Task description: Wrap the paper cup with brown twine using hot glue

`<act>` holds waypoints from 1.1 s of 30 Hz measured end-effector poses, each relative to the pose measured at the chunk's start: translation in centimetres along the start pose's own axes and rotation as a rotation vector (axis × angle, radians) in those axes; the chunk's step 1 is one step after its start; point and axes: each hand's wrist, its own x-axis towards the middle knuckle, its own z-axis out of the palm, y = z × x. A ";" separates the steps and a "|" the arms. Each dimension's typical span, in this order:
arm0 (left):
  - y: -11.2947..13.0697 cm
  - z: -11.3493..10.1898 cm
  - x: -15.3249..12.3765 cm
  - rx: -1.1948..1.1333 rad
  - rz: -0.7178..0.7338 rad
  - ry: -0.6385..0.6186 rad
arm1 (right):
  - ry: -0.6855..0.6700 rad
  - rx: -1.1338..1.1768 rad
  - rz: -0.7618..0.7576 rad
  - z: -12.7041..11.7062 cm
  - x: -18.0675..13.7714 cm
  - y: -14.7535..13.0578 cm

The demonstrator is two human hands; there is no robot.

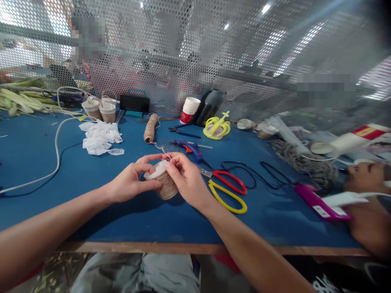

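A small cup wrapped in jute twine (165, 185) lies tilted between my hands over the blue table (36, 162). My left hand (130, 181) grips its pale rim from the left, fingers closed on it. My right hand (187, 179) presses its fingers on the cup's top right, pinching the twine strand (160, 148). That strand runs back to a twine spool (150, 128) lying further away.
Red and yellow scissors (227, 187) lie just right of my hands, a blue glue gun (189, 147) behind them. White crumpled plastic (99, 138), two wrapped cups (99, 109), a white cable (56, 146), a yellow crown (217, 127) and a pink phone (320, 203) lie around. Another person's arm (366, 195) rests at right.
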 end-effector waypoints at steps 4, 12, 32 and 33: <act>-0.1 -0.1 0.0 -0.047 0.009 -0.012 | -0.008 0.054 -0.024 0.0 0.0 -0.2; -0.2 -0.1 0.0 0.011 -0.019 -0.021 | 0.002 0.038 -0.048 0.4 0.2 0.4; 0.5 0.0 0.2 0.128 -0.028 0.065 | 0.015 -0.226 -0.313 1.1 0.2 0.7; 0.5 0.0 0.2 0.129 -0.026 0.062 | 0.015 -0.228 -0.318 1.2 0.2 0.7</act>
